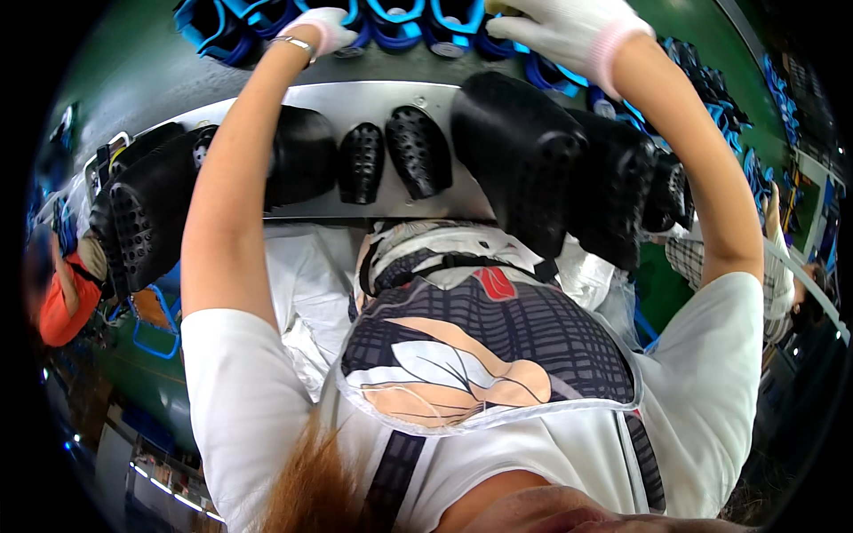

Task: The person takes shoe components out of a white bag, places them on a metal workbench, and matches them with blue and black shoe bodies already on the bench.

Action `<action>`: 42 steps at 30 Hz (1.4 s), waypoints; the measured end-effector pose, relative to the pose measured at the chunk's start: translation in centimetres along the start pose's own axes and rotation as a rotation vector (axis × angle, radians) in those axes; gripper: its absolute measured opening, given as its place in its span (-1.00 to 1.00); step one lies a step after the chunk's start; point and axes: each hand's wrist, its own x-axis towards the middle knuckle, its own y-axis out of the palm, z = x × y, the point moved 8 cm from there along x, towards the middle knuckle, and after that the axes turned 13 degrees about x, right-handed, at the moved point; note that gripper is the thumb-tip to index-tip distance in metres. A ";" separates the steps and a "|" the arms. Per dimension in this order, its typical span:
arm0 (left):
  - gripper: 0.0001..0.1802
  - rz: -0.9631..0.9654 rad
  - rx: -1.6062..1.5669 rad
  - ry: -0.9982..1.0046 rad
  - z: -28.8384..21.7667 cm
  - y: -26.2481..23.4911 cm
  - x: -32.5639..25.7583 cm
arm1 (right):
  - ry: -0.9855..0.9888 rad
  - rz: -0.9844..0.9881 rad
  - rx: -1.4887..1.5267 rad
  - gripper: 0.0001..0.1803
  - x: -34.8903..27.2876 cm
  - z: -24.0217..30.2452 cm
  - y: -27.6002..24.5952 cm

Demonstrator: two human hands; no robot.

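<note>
My left hand [330, 30], in a white glove with a pink cuff, reaches to the far side over a row of black items with bright blue trim [395, 25], which look like boots or padded shells. Its fingers are partly hidden against them, so I cannot tell whether it grips one. Farther right, my right hand [573, 37], gloved the same way, hovers over the row's right part with fingers stretched out and apart. A yellowish patch shows by one fingertip, cut off by the picture's upper edge.
Nearer me, a metal tabletop [369, 99] bears large black moulded shells [520, 147] and smaller black shells with holes [418, 153]. More black shells [151, 213] stand at its left end. A person in orange [67, 302] is at far left, another in checked clothing [773, 275] at right.
</note>
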 end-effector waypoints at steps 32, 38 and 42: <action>-0.54 -0.607 -0.643 -0.066 -12.0 -7.2 -25.6 | -0.217 -0.305 0.101 -0.34 -15.0 9.3 7.5; -0.43 -0.274 -1.772 0.239 -15.1 -10.3 -25.9 | -0.356 -0.294 0.265 -0.33 -16.1 12.3 2.6; -0.40 0.172 -2.449 0.459 -18.1 -12.8 -27.5 | -0.373 -0.274 0.475 -0.31 -14.2 12.5 1.5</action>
